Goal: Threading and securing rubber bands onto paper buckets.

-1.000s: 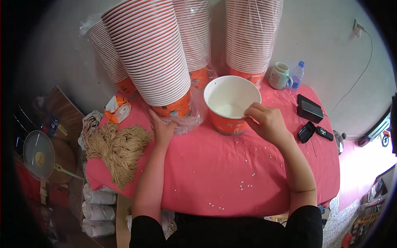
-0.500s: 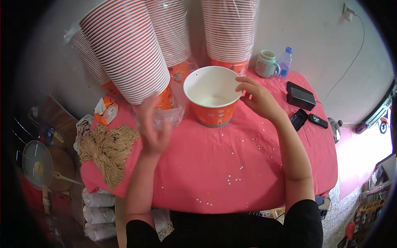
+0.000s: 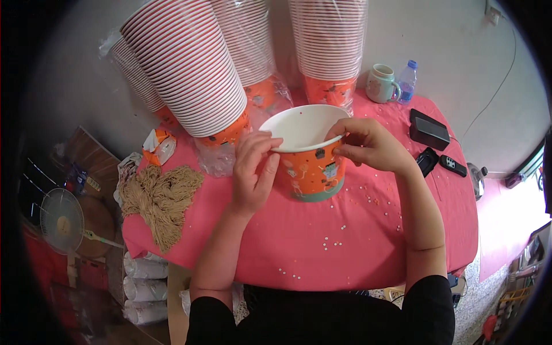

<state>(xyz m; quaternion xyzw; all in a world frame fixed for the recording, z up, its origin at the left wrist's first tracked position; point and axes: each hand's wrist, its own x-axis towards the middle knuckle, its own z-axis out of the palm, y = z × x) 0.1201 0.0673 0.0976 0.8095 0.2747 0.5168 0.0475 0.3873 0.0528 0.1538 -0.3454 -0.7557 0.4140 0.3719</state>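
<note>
An orange printed paper bucket [image 3: 317, 174] with a white inside and a green base band stands at the middle of the table, tilted a little, its mouth up. My right hand [image 3: 374, 145] pinches its rim at the right, fingers over the edge and thumb on the outer wall. On the left side of the rim, my left hand [image 3: 253, 172] rests its fingertips, with the thumb against the outside. Behind my left hand leans a tall stack of nested paper buckets [image 3: 187, 69], its lower end in crumpled clear plastic film [image 3: 215, 158].
More wrapped bucket stacks [image 3: 329, 43] stand against the wall. A mug [image 3: 380, 84], a water bottle [image 3: 407, 83], a black box [image 3: 429, 132] and a remote [image 3: 453, 165] lie right. Tan yarn [image 3: 161, 198] lies left. Small dots [image 3: 328, 241] are scattered on the red cloth [image 3: 276, 247].
My left hand has come right from beside the leaning stack onto the bucket's rim. The bucket has moved nearer and shows more of its printed side. My right hand has closed on the rim.
</note>
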